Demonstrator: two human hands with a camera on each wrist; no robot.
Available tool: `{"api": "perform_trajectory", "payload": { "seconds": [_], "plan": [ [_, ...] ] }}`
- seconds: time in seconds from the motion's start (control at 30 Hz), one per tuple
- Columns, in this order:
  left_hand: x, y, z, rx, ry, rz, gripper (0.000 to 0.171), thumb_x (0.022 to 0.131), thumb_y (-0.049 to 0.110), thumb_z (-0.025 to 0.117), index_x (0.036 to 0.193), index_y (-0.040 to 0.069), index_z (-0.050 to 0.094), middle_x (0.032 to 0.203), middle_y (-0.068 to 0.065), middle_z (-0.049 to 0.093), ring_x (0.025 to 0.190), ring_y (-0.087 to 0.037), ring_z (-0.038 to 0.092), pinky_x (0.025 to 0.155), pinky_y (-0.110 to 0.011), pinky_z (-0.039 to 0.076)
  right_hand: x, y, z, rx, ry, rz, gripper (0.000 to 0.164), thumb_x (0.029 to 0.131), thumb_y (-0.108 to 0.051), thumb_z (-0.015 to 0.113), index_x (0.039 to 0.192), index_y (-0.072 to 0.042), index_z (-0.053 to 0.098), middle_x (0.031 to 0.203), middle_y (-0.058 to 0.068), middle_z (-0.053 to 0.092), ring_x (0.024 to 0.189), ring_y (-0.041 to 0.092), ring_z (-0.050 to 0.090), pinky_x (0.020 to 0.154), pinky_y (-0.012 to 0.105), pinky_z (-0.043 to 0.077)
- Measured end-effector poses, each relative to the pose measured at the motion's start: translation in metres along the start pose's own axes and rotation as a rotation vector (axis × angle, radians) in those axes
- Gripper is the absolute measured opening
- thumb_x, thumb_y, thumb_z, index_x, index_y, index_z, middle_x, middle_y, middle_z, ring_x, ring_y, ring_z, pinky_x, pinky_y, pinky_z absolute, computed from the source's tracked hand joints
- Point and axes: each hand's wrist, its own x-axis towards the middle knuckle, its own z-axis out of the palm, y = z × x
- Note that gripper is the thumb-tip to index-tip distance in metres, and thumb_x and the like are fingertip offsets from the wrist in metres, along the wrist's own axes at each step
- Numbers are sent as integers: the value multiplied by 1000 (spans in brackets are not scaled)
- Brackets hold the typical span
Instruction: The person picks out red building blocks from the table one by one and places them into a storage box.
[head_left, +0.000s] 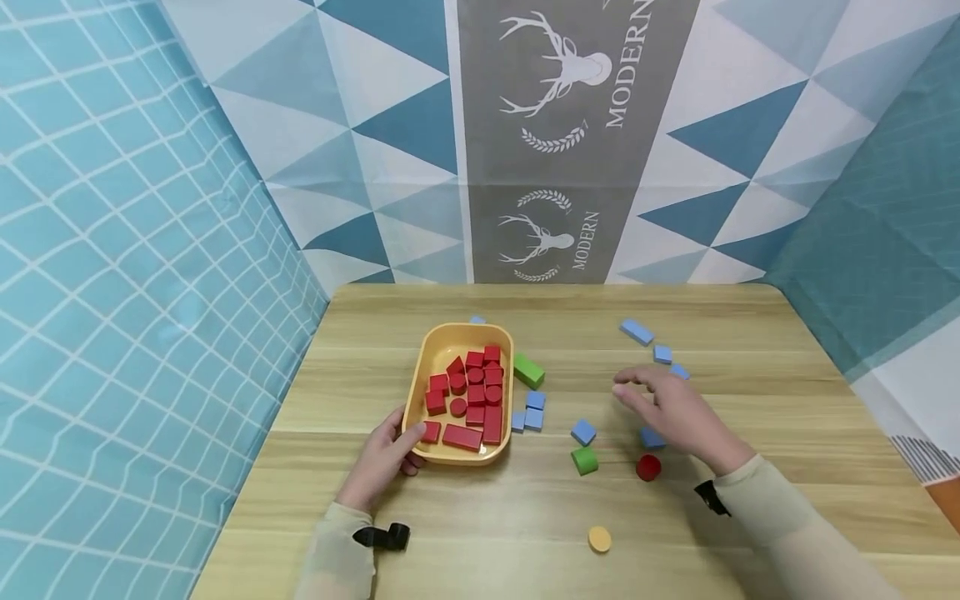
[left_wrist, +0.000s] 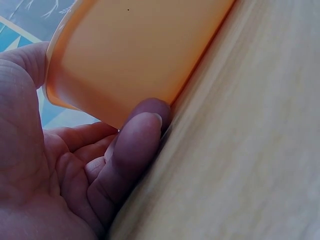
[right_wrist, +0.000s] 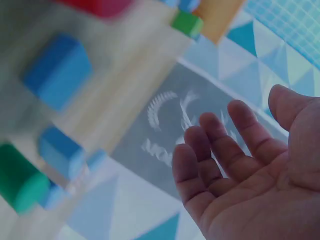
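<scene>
My left hand (head_left: pixel 378 462) grips the near left corner of a yellow-orange plastic tray (head_left: pixel 431 354), thumb over the rim and fingers around the outside. In the left wrist view, fingertips sit low against the tray wall (left_wrist: pixel 120 55), close to the tabletop. Red blocks (head_left: pixel 462 437) of several shapes, among them squares, rounds and long bars, lie inside the tray. My right hand (head_left: pixel 686 417) hovers over the right side of the table, holding nothing, its fingers loosely bent in the right wrist view. Below it are a red round block (head_left: pixel 648 467) and a blue block (head_left: pixel 652 438).
A green bar (head_left: pixel 528 372) and small blue blocks (head_left: pixel 534 410) lie just right of the tray. Between the hands are a blue block (head_left: pixel 583 432) and a green cylinder (head_left: pixel 585 461). A yellow disc (head_left: pixel 599 539) lies nearer. More blue blocks (head_left: pixel 637 332) lie at the back right.
</scene>
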Motion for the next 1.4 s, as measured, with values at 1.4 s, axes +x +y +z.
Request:
{"api": "perform_trajectory", "payload": {
  "seconds": [1.4],
  "plan": [
    [-2,3,0,-30,-22,-14,58,101,30,59,151,13,36,98,-23,64,68,-35,62,53,-34,54,112,-133,117,-154,-334,-391,33,91,-25,74,122,-12,69,109,-2,63,96,8,55,87,29,52]
  ]
}}
